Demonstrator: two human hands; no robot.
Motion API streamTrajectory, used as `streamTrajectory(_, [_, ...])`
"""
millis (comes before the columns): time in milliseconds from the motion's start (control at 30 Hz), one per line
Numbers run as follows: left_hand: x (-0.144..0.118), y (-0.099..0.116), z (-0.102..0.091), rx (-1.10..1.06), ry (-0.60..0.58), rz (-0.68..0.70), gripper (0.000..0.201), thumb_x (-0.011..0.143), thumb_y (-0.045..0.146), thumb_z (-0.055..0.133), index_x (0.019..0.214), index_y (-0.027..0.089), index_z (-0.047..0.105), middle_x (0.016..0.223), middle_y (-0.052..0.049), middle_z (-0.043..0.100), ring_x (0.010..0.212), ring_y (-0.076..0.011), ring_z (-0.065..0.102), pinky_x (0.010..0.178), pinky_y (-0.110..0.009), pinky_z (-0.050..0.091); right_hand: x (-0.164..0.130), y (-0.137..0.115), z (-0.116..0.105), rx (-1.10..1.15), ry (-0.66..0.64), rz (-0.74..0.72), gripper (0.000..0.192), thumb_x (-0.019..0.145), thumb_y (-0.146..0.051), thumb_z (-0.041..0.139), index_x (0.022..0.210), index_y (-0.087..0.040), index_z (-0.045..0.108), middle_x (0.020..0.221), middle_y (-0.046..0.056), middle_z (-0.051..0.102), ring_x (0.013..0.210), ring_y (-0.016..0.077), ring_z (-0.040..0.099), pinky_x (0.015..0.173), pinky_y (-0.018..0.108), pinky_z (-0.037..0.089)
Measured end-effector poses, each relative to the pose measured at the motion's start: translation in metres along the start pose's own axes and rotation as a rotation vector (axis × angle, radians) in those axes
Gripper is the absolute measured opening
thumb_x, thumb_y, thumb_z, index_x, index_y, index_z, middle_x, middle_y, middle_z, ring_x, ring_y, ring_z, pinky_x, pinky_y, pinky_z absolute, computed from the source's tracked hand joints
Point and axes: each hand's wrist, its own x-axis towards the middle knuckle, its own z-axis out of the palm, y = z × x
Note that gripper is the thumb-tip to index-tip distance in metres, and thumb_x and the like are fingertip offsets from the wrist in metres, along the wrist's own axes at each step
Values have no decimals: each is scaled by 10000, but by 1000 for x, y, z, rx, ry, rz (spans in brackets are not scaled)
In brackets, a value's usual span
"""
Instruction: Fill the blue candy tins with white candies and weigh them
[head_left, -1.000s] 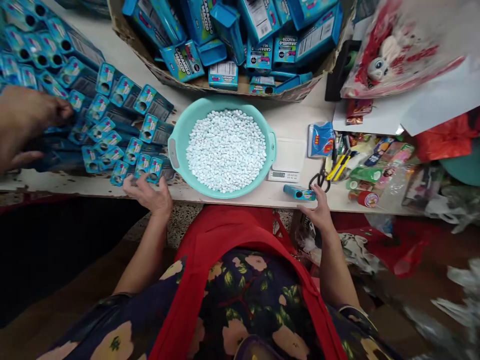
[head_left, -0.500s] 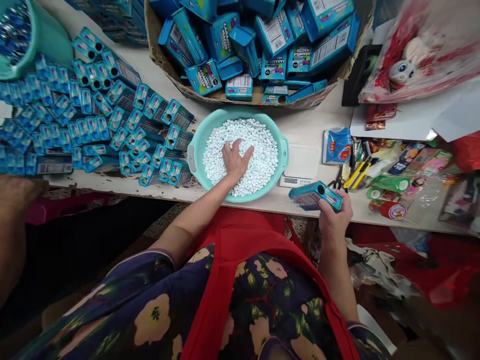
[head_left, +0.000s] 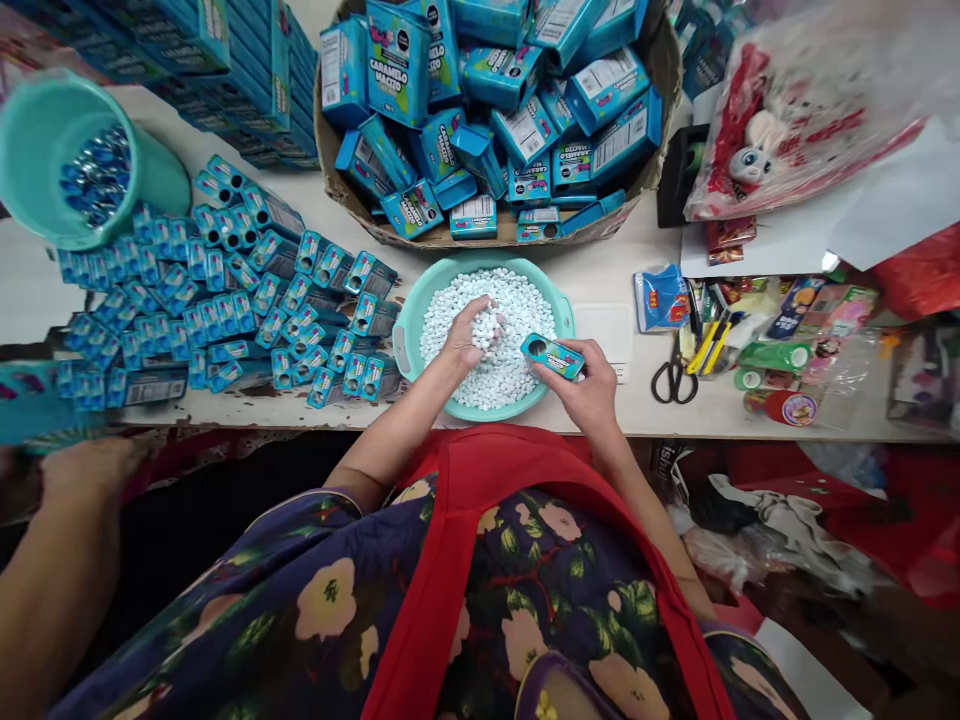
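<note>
A turquoise basin (head_left: 409, 345) full of small white candies (head_left: 491, 385) stands at the table's front edge. Over it, my left hand (head_left: 469, 335) is cupped around a heap of the candies. My right hand (head_left: 589, 385) grips a blue candy box (head_left: 553, 357) at the basin's right side, tilted so that the round hole in its end faces the basin. My thumb lies along the box's near side and the other fingers are behind it.
A carton (head_left: 390, 232) of blue boxes stands behind the basin. Rows of boxes (head_left: 225, 315) and a turquoise bucket (head_left: 161, 170) fill the left. A white scale (head_left: 604, 335), scissors (head_left: 674, 380) and a blue packet (head_left: 661, 298) lie right. Another person's arm (head_left: 75, 540) reaches in at left.
My left hand has lifted out of the candies with a handful. My right hand has brought the box leftward from beside the scale to the basin. The view has shifted somewhat.
</note>
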Motion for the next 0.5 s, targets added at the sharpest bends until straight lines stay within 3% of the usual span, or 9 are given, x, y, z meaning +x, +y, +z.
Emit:
streamTrajectory(100, [-23, 18, 18, -49, -80, 67, 326, 692, 455, 712, 804, 182, 574, 647, -11, 604, 499, -112, 548, 460, -234, 414, 4, -6, 9, -135, -37, -127, 310, 763, -390, 774, 1007, -230, 670, 974, 52, 672, 934, 229, 648, 832, 372, 523])
streamTrajectory(233, [-43, 27, 39, -50, -162, 231, 288, 717, 443, 669, 813, 192, 567, 744, -23, 637, 700, -170, 664, 616, -283, 534, 10, -14, 25, -238, -109, -177, 302, 779, -375, 760, 1027, -234, 661, 984, 67, 669, 970, 262, 629, 845, 394, 513])
streamTrajectory(367, [-43, 25, 47, -2, -132, 334, 281, 728, 437, 682, 822, 212, 542, 722, 18, 588, 672, -145, 665, 631, -284, 546, 14, -19, 31, -278, -130, -184, 306, 784, -380, 755, 1046, -255, 657, 994, 65, 666, 975, 275, 613, 846, 408, 505])
streamTrajectory(500, [-37, 23, 50, 93, -78, 338, 295, 738, 428, 703, 848, 220, 526, 735, 32, 588, 630, -119, 652, 581, -248, 523, 16, -20, 28, -255, -129, -171, 309, 785, -389, 754, 1047, -255, 659, 987, 60, 666, 966, 269, 615, 850, 410, 506])
